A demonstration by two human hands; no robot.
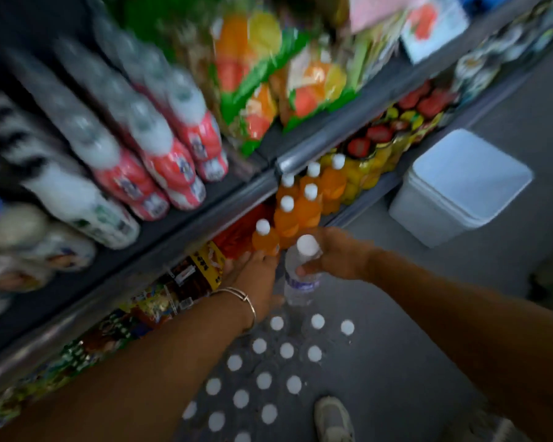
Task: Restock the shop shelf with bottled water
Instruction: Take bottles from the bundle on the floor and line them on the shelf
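My right hand [336, 256] grips a clear water bottle [300, 279] with a white cap just below its neck, holding it above the floor in front of the lower shelf. My left hand [256, 269] reaches toward the low shelf [186, 237] with fingers stretched out, touching the nearest orange drink bottle [265, 239]. On the floor beneath stands a pack of several water bottles [268, 371], seen as white caps.
Orange drink bottles [300, 202] fill the lower shelf beside jars with red lids [377, 135]. The upper shelf holds red-labelled bottles [160, 161] and snack bags [268, 84]. A white lidded bin [460, 186] stands on the floor to the right. My shoe [332, 419] is near the pack.
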